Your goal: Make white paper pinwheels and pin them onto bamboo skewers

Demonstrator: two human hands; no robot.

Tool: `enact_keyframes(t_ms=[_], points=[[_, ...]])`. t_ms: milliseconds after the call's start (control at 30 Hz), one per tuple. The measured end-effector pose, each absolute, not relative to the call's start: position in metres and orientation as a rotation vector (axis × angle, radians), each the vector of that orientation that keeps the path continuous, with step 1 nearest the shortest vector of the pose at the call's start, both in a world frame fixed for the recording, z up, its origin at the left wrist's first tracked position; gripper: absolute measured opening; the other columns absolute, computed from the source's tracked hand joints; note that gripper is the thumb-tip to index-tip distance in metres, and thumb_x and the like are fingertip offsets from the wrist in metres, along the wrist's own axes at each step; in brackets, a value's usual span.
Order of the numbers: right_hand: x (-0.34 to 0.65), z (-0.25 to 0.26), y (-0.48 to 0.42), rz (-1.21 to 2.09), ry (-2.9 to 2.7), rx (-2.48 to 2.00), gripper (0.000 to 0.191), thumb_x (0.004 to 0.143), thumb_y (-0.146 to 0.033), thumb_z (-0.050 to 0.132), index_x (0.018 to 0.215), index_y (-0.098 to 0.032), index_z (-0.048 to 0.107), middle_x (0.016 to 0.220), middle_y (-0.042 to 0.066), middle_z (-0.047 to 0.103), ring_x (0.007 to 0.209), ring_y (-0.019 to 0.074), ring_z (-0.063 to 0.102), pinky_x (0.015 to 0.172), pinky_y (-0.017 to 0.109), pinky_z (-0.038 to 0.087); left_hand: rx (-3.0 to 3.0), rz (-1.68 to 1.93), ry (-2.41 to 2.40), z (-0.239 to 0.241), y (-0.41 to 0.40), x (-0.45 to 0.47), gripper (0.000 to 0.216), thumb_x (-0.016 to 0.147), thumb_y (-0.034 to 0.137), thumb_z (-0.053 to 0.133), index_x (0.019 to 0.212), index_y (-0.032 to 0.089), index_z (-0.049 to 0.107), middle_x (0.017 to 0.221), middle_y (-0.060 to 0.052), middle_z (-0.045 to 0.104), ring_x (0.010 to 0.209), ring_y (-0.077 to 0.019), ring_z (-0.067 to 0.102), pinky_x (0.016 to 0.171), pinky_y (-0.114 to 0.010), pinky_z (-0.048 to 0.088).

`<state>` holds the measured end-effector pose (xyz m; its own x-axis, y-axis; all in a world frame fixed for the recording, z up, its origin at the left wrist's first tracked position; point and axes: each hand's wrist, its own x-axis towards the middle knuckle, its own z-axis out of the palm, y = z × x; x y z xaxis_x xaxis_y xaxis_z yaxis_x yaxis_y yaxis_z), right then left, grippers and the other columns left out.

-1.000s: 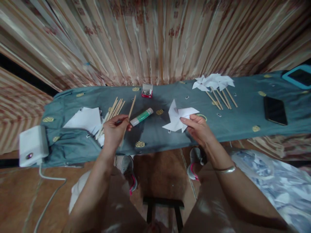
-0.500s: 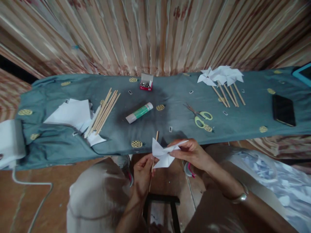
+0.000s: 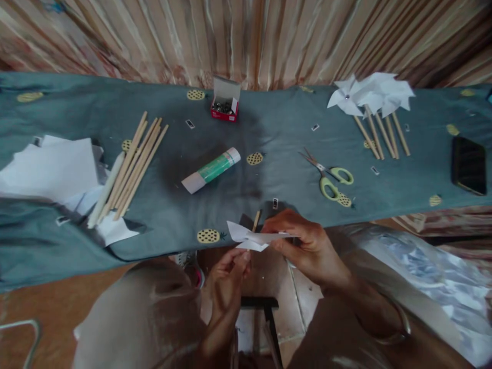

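Your left hand (image 3: 226, 274) has its fingers pinched on the wooden stick (image 3: 256, 220); a loose hold could let it twist. The paper pinwheel (image 3: 245, 236) overlaps it at the near edge of the desk (image 3: 277, 154), your right hand (image 3: 307, 246) gripping one blade: squeezing hard could crease it.

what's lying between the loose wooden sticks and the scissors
A green-banded tube lies between the loose sticks and the scissors, in the head view.

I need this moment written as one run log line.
left hand: holds wooden stick | right hand: holds paper pinwheel | on cloth: green-white tube, scissors, open red box
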<state>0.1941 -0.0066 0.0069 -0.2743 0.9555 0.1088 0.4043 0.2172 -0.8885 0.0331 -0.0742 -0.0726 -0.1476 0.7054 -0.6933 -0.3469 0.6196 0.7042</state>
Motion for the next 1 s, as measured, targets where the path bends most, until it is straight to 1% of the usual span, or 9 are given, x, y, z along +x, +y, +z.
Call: enact_keyframes(t_ms=[167,333,467,733,933,1000], points=[[0.19,0.002,-0.004,0.877,-1.862,-1.252,0.011,0.089,-0.017,0.061,0.09,-0.024,0.069,0.085,0.001,0.073,0.083,0.0167,0.067,0.078,0.032,0.052,0.314,0.955,1.421,-0.073,-0.076,0.033,0.032,0.061,0.046,0.082,0.071,0.017,0.073,0.054,0.001,0.059,0.05,-0.0083,0.049,0.05,-0.019,0.036],[0.189,0.003,0.0,0.746,-1.99,-1.213,0.014,0.091,-0.016,0.055,0.095,-0.024,0.065,0.086,0.002,0.073,0.081,0.0172,0.067,0.079,0.034,0.05,0.275,0.949,1.448,-0.076,-0.075,0.033,0.034,0.057,0.046,0.084,0.07,0.017,0.072,0.054,0.0,0.061,0.049,-0.0095,0.051,0.049,-0.02,0.038],[0.188,0.005,0.002,0.674,-2.029,-1.221,0.013,0.092,-0.016,0.052,0.094,-0.023,0.063,0.085,0.002,0.072,0.08,0.0173,0.066,0.077,0.033,0.049,0.266,0.939,1.463,-0.076,-0.074,0.032,0.037,0.054,0.048,0.085,0.071,0.017,0.073,0.056,0.0,0.062,0.049,-0.0101,0.052,0.049,-0.021,0.039],[0.187,0.006,0.004,0.662,-2.022,-1.23,0.015,0.092,-0.013,0.052,0.094,-0.023,0.063,0.086,0.002,0.073,0.08,0.0173,0.066,0.079,0.033,0.05,0.302,0.931,1.503,-0.079,-0.074,0.031,0.038,0.054,0.05,0.085,0.068,0.017,0.072,0.054,0.0,0.061,0.049,-0.0096,0.052,0.05,-0.02,0.039],[0.188,0.007,0.006,0.656,-2.029,-1.245,0.018,0.092,-0.014,0.051,0.094,-0.024,0.066,0.084,0.002,0.073,0.079,0.0175,0.067,0.077,0.033,0.051,0.234,0.909,1.524,-0.075,-0.07,0.033,0.046,0.045,0.053,0.087,0.069,0.016,0.072,0.053,-0.001,0.062,0.047,-0.0106,0.052,0.046,-0.021,0.039],[0.188,0.008,0.006,0.654,-2.031,-1.249,0.017,0.092,-0.015,0.051,0.094,-0.024,0.066,0.084,0.002,0.073,0.078,0.0177,0.067,0.077,0.034,0.051,0.231,0.91,1.52,-0.076,-0.07,0.032,0.046,0.045,0.053,0.087,0.069,0.016,0.073,0.053,-0.001,0.062,0.047,-0.0108,0.052,0.046,-0.021,0.039]])
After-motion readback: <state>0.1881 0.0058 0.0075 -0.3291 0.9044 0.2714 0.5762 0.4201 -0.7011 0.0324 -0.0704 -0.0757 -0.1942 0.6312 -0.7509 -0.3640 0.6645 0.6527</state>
